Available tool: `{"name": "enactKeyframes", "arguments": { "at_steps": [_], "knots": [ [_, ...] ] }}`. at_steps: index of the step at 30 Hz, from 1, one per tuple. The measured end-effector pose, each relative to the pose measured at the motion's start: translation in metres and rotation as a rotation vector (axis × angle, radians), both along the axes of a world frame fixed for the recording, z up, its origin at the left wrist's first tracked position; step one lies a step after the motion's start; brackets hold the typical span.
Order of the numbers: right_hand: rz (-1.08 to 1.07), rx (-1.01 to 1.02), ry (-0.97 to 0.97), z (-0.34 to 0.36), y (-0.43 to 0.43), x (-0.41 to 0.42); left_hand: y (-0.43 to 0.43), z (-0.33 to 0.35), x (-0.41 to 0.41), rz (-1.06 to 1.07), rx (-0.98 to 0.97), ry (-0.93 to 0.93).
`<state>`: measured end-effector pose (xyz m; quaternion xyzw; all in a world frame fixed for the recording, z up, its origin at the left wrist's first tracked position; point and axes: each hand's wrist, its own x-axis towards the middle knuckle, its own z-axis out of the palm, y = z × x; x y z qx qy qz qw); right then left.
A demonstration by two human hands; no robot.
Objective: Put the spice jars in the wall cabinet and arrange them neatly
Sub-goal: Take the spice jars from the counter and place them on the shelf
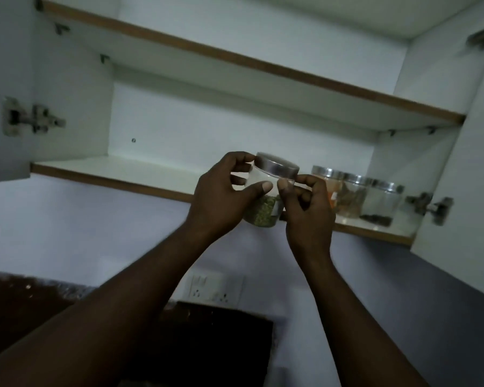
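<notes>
Three jars are placed side by side on the lower shelf, at its right end, just right of a held jar.

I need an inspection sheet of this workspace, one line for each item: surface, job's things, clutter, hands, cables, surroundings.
Surface: lower shelf of the open wall cabinet, white, bare on its left part.
Job's things: three jars with metal lids in a row at the shelf's right end: orange jar, brown jar, dark jar. A fourth, the green jar, is held tilted in front of the shelf edge.
Clutter: nothing seen.
Hands: left hand and right hand both have a grip on the green jar.
Cables: nothing seen.
Surroundings: upper shelf bare as far as seen; door hinge; wall socket; dark countertop below.
</notes>
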<state>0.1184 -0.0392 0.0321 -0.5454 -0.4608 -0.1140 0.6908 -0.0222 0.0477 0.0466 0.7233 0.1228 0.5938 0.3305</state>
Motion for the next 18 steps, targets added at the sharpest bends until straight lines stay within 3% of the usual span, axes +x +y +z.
{"name": "enactKeyframes", "arguments": {
  "at_steps": [8, 15, 18],
  "knots": [
    [-0.07, -0.107, -0.074, 0.041, 0.035, 0.064, 0.037, 0.033, 0.065, 0.106, 0.009, 0.089],
    [-0.177, -0.283, -0.17, 0.03, 0.057, 0.109, 0.062, 0.02, 0.109, 0.138, 0.005, 0.333],
    [-0.251, -0.305, -0.237, 0.021, 0.06, 0.115, 0.068, 0.016, 0.122, 0.26, 0.024, 0.417]
  ]
}}
